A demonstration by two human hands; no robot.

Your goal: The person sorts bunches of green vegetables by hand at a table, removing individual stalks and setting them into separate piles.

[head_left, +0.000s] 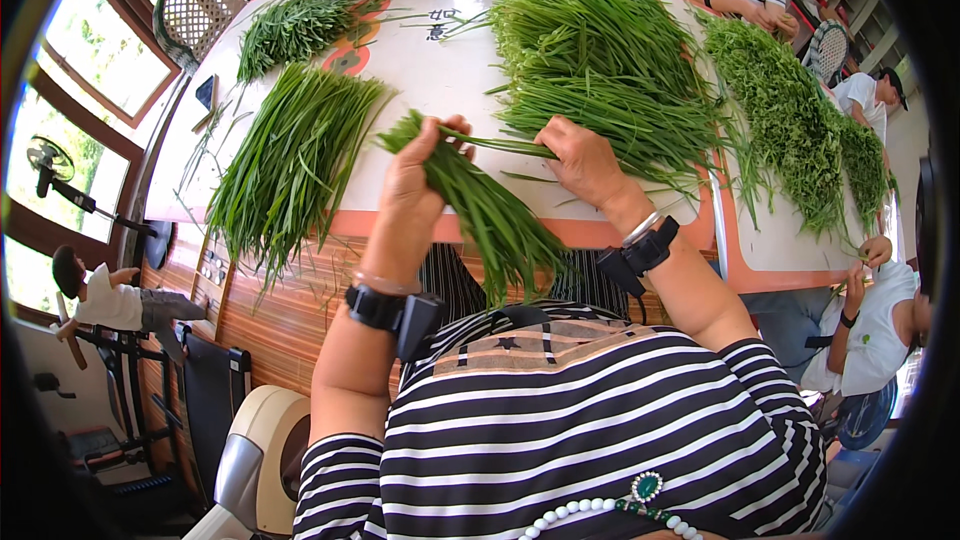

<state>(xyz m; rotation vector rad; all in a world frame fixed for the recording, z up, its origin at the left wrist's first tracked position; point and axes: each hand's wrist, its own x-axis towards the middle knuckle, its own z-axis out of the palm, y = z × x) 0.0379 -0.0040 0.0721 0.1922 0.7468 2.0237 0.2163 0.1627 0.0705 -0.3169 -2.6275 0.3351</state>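
My left hand (pixel 415 180) grips a bunch of chives (pixel 485 215) over the table (pixel 440 80); my right hand (pixel 585 165) pinches one stalk (pixel 495 145) beside the big pile (pixel 600 60).

Tabletop (pixel 440 70), upper centre: smooth, glossy white surface with orange rim. Green stalks (pixel 480 205), centre: fresh, matt plant matter, thin and fibrous. Wall panel (pixel 280 315), lower left: polished striped wood. Shirt (pixel 590 420), bottom: striped knit cloth. Wrist straps (pixel 385 308): matt black plastic. Beads (pixel 580 512), bottom edge: glossy white.
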